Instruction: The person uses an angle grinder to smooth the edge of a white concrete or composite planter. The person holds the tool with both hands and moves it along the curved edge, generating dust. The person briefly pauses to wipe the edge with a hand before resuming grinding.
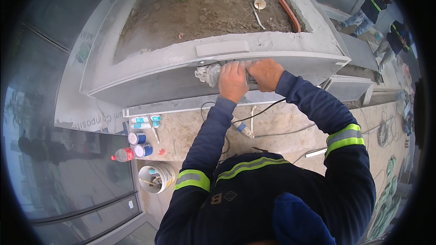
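Note:
My left hand [233, 81] is closed round the body of a dusty angle grinder [209, 74]. Behind it on the same tool, my right hand [266, 73] grips the rear end. The grinder's metal head points left, against the top edge of a grey panel [159, 85] that faces the front of a planter. Its disc is hidden from view. A black cord [268, 106] runs near my right forearm. Just beyond the tool, a pale flat strip [222, 48] lies on the planter's dusty rim [168, 53].
Soil [218, 11] fills the planter. On the lower left stand two cans [143, 150], cartridges [145, 125], a red-capped bottle [122, 154] and a white bucket [156, 177] with tools. A slab [347, 87] leans at right. Two people [372, 7] are at the far right.

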A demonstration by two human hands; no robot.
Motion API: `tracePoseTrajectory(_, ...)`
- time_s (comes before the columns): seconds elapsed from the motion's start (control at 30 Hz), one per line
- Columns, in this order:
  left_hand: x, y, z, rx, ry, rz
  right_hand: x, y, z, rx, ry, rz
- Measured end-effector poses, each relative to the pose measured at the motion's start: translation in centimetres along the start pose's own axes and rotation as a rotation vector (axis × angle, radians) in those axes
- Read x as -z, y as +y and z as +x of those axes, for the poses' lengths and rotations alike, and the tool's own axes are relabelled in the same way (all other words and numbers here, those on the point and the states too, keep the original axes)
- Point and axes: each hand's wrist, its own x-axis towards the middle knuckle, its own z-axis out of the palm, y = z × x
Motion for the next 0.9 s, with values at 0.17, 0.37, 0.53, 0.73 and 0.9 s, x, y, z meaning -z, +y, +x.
tracePoseTrajectory(0.17, 0.5, 0.1, 0.1, 0.038, -0.048, -0.021, -0.1, 0.2, 0.5, 0.015, -0.031, -0.001)
tracePoseTrajectory(0.37, 0.6, -3.5, -1.2, 0.043, -0.085, 0.048, -3.0, -0.8, 3.8, 0.025, 0.028, 0.034)
tracePoseTrajectory(0.53, 1.1, -4.5, -1.2, 0.033, -0.08, 0.044, -2.9, -1.5, 4.6, 0.053, 0.076, 0.043)
tracePoseTrajectory(0.73, 0.2, -0.2, -0.1, -0.006, -0.016, -0.003, -0.3, 0.0, 0.2, -0.002, -0.025, -0.003)
tracePoseTrajectory(0.9, -0.6, 0.9, 0.0, -0.01, -0.01, -0.024, -0.5, 0.7, -0.8, -0.039, -0.015, -0.021)
